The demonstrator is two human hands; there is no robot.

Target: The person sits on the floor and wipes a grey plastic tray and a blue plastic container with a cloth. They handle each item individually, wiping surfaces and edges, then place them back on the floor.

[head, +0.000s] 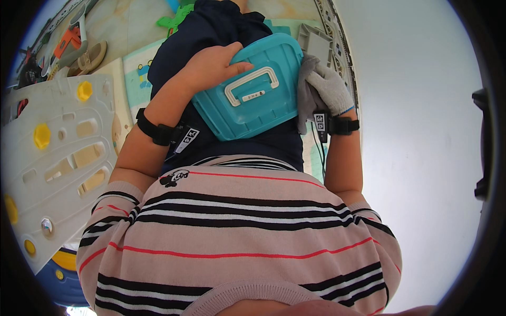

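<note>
A teal plastic box lid (253, 114) with a white folding handle (253, 85) lies tilted over my lap; whether a box is under it cannot be told. My bare left hand (221, 65) grips its far left edge, thumb on top and fingers hidden beneath. At the lid's right edge, my right hand (330, 87) wears a light knitted glove and holds a grey cloth (310, 91) against the rim. Both wrists carry black straps with small devices.
A grey plastic tray (316, 41) lies beyond my right hand, beside a white wall (415, 158). To the left stand a pale plastic panel with yellow knobs (59, 138) and a shoe (93, 57). A green toy (176, 17) lies at the top.
</note>
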